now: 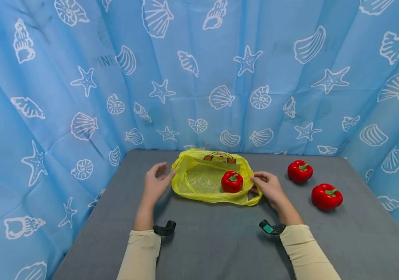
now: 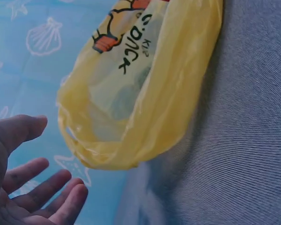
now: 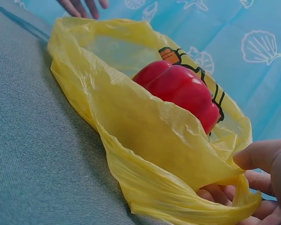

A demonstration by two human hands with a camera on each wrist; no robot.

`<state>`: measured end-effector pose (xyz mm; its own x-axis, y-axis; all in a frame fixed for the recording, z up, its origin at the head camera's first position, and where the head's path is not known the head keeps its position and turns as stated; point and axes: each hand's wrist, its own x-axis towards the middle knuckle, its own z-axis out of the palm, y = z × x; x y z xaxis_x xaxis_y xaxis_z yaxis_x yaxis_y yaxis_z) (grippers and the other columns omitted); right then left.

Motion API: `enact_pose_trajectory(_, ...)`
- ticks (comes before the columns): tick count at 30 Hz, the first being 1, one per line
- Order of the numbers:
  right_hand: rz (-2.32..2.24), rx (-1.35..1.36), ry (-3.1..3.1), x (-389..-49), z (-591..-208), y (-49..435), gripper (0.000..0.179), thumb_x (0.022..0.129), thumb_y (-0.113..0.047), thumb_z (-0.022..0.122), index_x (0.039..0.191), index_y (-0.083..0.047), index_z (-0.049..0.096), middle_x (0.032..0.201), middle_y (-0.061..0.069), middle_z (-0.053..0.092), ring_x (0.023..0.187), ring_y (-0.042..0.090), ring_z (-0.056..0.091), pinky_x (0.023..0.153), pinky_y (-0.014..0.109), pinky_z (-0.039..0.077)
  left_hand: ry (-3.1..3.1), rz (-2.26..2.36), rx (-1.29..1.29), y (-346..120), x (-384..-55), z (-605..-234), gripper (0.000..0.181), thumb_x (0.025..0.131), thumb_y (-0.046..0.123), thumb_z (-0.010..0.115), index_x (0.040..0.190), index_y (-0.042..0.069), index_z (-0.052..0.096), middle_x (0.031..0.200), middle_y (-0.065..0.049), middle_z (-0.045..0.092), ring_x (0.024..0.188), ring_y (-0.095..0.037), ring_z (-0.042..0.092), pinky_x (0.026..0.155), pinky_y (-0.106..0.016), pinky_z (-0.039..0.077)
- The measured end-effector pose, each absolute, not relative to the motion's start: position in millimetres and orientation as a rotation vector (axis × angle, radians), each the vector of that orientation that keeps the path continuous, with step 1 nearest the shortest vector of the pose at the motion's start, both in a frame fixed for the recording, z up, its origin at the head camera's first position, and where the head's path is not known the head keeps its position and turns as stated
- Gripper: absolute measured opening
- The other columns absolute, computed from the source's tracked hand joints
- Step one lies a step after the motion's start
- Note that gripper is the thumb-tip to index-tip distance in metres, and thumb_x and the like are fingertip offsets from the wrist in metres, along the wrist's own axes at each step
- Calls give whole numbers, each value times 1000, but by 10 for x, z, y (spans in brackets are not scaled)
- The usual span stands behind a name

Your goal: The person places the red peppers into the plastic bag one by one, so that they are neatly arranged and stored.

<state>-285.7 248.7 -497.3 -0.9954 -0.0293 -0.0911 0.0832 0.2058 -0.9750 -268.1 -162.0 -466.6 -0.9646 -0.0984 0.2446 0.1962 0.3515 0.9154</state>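
Sleeves (image 1: 139, 256) foremost; two peppers (image 1: 326, 198) outside; bag (image 1: 199, 197) perhaps hides another pepper's (image 1: 231, 184) base.

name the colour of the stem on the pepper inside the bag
Green. The stem of the pepper in the yellow bag shows best in the head view.

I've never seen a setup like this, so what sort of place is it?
Perhaps a curtained-off demonstration corner: a blue curtain with white seashell prints hangs behind and along both sides of a grey fabric-covered table, on which lies a yellow plastic bag.
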Motion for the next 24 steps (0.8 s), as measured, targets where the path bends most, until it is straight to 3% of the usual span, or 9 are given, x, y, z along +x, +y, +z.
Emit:
enact_pose_trajectory(14, -1929, 75, 2354, -2852, -4968, 2466, 43, 109, -22, 63, 141, 6, 59, 125, 17, 69, 94, 9, 69, 84, 29, 65, -2517, -1695, -14, -1611, -2754, -4851, 67, 102, 37, 74, 156, 6, 49, 151, -24, 55, 138, -45, 59, 110, -59, 53)
enact_pose_trajectory(24, -1929, 75, 2373, -2847, -4962, 2485, 45, 109, -25, 63, 141, 5, 59, 129, 20, 67, 95, 9, 69, 85, 29, 65, -2575, -1697, -18, -1590, -2780, -4896, 59, 106, 33, 68, 155, 6, 51, 149, -24, 58, 134, -43, 60, 110, -56, 52)
